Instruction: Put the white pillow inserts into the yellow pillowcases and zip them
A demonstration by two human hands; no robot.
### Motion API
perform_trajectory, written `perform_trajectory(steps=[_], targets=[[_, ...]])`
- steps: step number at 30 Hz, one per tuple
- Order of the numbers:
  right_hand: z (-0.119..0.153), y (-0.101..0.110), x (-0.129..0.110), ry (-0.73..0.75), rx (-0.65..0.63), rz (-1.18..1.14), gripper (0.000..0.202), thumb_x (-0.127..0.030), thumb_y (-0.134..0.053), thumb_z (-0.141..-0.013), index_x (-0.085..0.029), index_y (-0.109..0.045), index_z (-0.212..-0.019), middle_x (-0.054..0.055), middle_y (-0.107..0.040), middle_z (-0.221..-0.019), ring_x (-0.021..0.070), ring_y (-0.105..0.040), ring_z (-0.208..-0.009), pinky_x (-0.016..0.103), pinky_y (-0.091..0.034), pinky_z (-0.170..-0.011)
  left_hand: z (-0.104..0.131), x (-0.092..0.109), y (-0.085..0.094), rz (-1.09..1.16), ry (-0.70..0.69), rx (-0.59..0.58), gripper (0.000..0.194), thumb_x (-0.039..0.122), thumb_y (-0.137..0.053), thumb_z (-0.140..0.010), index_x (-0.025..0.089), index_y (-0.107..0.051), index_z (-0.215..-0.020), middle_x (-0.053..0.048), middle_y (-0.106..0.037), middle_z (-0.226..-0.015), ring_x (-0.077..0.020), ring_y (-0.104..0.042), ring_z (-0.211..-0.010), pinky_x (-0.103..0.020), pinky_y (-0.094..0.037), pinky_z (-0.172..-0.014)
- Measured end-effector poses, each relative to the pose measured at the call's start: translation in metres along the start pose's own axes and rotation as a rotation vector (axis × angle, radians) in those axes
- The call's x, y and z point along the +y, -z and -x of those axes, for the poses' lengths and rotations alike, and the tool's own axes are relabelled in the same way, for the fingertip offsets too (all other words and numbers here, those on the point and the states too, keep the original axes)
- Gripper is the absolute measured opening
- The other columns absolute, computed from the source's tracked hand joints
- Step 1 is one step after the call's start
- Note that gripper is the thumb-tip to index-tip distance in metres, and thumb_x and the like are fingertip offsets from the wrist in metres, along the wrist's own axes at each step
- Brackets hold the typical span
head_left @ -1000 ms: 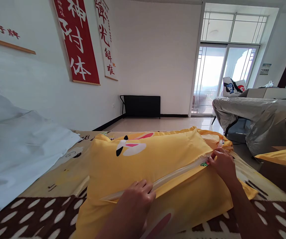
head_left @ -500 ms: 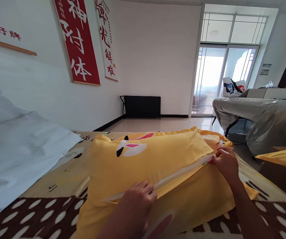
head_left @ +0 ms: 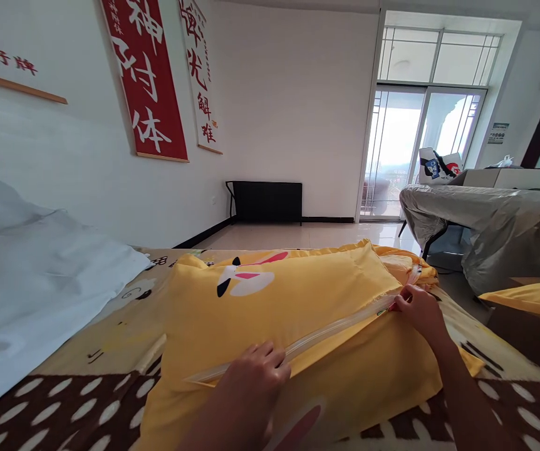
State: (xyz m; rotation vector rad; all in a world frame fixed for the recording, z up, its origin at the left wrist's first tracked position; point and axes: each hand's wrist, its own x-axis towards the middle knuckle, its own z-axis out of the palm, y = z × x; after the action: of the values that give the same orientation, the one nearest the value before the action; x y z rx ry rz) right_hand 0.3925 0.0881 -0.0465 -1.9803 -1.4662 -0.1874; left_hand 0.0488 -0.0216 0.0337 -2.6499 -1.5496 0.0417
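A patterned blanket [head_left: 110,338] lies beneath a yellow cartoon-print pillowcase [head_left: 298,300], probably laid with its opening toward the person for easy reach. The case bulges, but its contents are hidden. A pale zipper [head_left: 336,329] slants across it — the left hand [head_left: 258,376] rests over the near stretch, seemingly steadying it, its grip unclear; the right hand [head_left: 418,310] pinches the far end, likely for tension.
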Motion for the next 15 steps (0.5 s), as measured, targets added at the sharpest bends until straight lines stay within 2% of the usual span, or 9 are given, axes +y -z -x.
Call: perform_trajectory(steps=[4,15], targets=[[0.0008,0.0008,-0.0007,0.091,-0.089,0.019,0.020,-0.028,-0.046,-0.080,-0.020,-0.055,-0.064,0.001,-0.062,-0.064,0.0148,-0.053,-0.059,0.025,-0.030,-0.057,0.0002,0.0006,-0.0026,-0.017,-0.016,0.039,0.034,-0.007,-0.043,-0.058,0.016,-0.059,-0.075,-0.006,-0.061,-0.090,-0.0205,-0.053,-0.083,-0.031,-0.041,-0.071],[0.0020,0.0040,0.0015,0.074,-0.121,0.087,0.024,-0.029,-0.048,-0.082,-0.021,-0.061,-0.065,0.003,-0.065,-0.067,0.0169,-0.056,-0.064,0.026,-0.028,-0.057,0.0002,0.0021,-0.0008,0.016,0.012,0.016,0.034,-0.008,-0.040,-0.060,0.016,-0.059,-0.074,-0.006,-0.061,-0.090,-0.0198,-0.052,-0.081,-0.030,-0.039,-0.069]])
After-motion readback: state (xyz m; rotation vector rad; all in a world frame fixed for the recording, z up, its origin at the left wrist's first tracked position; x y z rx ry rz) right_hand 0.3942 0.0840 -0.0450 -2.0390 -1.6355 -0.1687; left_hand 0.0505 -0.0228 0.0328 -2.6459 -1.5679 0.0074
